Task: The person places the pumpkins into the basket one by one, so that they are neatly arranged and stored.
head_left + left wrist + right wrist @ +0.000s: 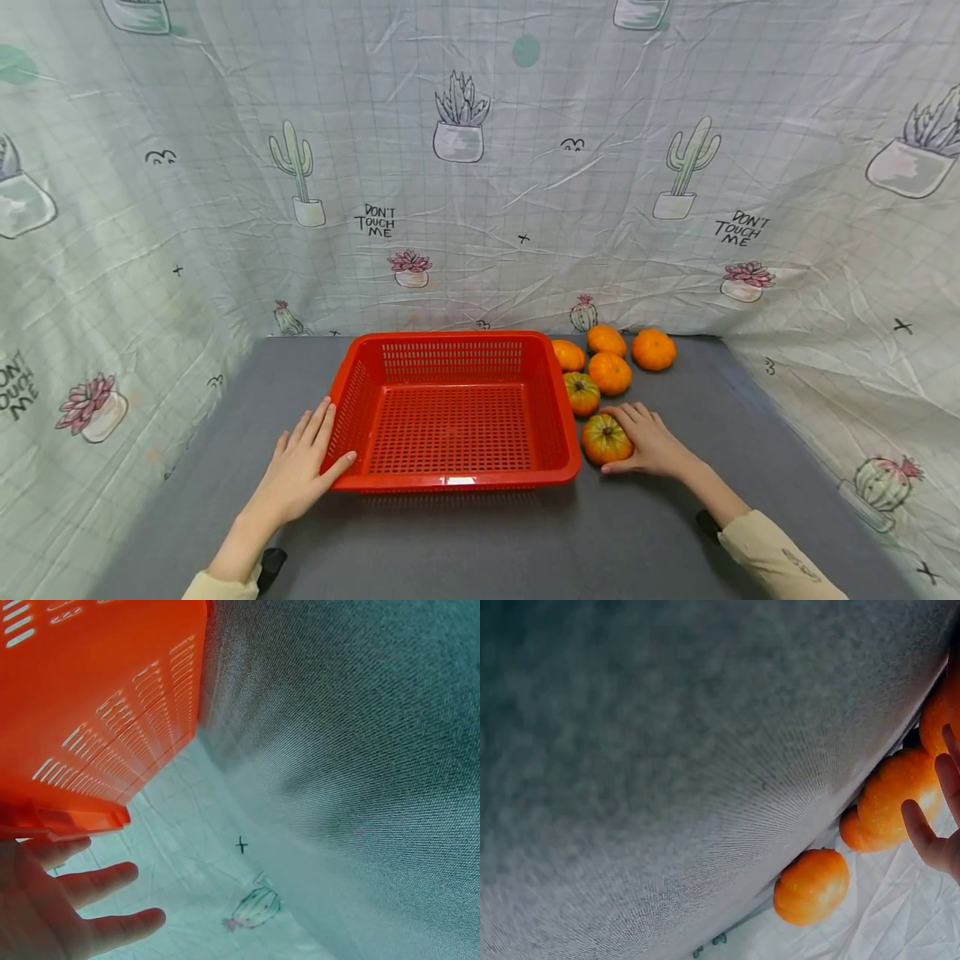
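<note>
A red plastic basket (450,482) with slotted walls stands on the grey table, nothing inside it. My left hand (296,475) rests at its left rim, fingers spread and fairly straight, thumb over the near left corner. In the left wrist view, the fingers (112,885) extend beside the basket wall (90,697). Right of the basket, my right hand (648,442) cups a small green-and-orange pumpkin (606,440), thumb on the near side and fingers on the far side. That pumpkin's grip is mostly outside the right wrist view, where a few fingertips (919,821) show.
Behind the held pumpkin, another greenish pumpkin (581,394) sits against the basket's right side. Several orange pumpkins (610,373) lie farther back, one (654,350) apart to the right. A patterned cloth (480,208) hangs around the grey table (480,550).
</note>
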Demonstrator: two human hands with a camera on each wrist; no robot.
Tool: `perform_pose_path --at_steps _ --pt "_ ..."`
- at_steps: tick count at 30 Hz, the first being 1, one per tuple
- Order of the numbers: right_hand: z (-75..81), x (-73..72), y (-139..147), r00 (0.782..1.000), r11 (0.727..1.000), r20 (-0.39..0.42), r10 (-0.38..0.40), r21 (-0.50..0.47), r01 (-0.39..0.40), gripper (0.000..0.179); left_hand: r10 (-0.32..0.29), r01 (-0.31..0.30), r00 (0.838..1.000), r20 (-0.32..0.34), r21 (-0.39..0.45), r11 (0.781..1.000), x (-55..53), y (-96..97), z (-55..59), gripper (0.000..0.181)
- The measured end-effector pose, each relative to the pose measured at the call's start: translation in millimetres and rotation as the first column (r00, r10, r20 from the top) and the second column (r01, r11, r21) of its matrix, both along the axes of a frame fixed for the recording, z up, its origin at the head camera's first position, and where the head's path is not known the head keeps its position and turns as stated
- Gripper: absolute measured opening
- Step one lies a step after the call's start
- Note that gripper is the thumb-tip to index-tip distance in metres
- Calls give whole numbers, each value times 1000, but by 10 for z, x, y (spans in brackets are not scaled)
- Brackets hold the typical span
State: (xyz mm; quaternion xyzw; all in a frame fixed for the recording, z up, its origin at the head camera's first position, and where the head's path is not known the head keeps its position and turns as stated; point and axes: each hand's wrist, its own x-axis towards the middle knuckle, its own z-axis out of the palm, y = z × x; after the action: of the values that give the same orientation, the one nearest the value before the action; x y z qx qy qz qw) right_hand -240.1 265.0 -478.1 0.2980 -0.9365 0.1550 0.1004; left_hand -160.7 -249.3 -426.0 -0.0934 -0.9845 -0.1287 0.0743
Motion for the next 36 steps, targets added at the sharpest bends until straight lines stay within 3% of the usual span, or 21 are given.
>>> perform_pose_path --at_steps 17,36 --pt "42 62 -13 999 998 18 -49 -50 49 81 11 -11 1000 9 -8 1000 -11 6 7 81" --pt "325 114 -115 991 990 -122 -48 -135 31 82 7 -7 1000 -6 -28 1000 3 4 4 80"
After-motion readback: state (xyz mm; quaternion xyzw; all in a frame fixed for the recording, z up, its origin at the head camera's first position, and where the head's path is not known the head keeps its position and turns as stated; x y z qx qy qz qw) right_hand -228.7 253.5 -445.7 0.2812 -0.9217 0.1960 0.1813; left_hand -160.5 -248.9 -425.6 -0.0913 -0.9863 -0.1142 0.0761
